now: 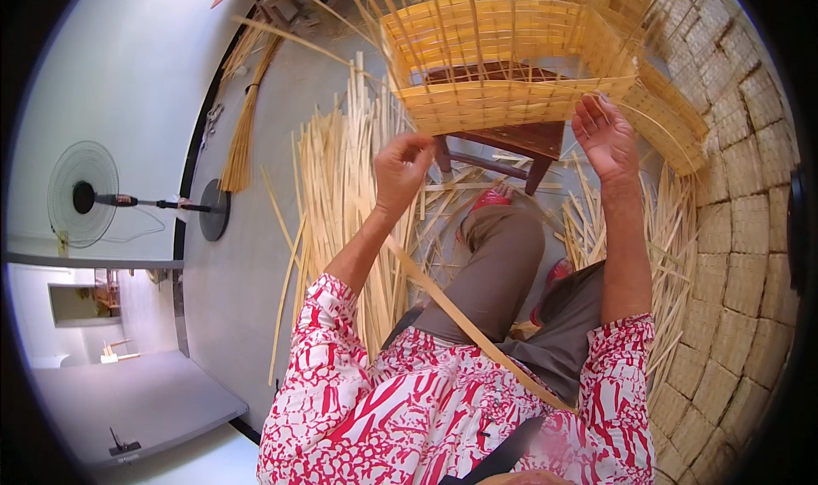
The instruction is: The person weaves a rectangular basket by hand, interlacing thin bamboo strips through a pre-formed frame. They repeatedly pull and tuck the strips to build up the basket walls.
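Basket (pixel 511 103): yellow, on a stool (pixel 542 137).
Left hand (pixel 400 175): fingers curled beside its near left corner; hold unclear.
Right hand (pixel 608 143): fingers bent, near right corner; hold unclear.

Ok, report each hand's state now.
Left hand: fingers curled closed; whether it holds anything can't be told.
Right hand: fingers loosely curled by the basket; grip can't be told.

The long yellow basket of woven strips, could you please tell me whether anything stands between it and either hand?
Nothing visible does: the basket has its near left corner by the left hand and its near right corner by the right hand; contact is unclear.
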Motion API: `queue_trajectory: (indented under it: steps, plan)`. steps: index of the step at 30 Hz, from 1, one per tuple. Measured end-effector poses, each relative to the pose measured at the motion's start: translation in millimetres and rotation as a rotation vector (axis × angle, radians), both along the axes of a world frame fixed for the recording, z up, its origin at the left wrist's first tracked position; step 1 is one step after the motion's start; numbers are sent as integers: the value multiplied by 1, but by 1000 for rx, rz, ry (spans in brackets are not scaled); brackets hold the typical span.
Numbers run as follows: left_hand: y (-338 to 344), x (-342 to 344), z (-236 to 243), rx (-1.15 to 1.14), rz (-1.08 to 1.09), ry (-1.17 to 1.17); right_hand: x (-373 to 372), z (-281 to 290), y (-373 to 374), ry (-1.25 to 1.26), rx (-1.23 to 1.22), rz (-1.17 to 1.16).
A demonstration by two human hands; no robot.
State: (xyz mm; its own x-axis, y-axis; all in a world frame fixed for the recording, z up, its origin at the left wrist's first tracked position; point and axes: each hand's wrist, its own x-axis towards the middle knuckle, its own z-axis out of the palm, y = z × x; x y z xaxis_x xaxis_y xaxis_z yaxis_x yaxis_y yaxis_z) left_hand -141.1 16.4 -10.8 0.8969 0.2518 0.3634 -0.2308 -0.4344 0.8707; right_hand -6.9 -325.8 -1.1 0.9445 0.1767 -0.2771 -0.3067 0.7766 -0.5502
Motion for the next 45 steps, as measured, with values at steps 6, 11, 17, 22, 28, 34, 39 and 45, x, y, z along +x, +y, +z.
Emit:
queue_trajectory:
  steps: [6,11,17,22,28,34,39,45]
  plan:
    - [-74,33,61,402,-264,-242,1,-3,4,-53,105,-94]
    - [-108,85,86,700,-215,-421,-9,12,18,86,185,-269]
    - [-107,100,82,756,-252,-340,-25,12,26,-119,21,-126]
    - [-102,100,90,516,-366,-343,-46,40,55,-411,-318,153]
    - [-102,101,95,296,-449,-261,-32,37,69,-776,-672,-32]
    - [-99,102,87,-63,-477,-133,-24,29,65,-780,-789,-33]
    - [-112,105,89,11,-319,-171,-28,35,63,-787,-769,-47]
    - [-123,115,84,598,-56,-357,-41,40,64,-202,-223,-160]
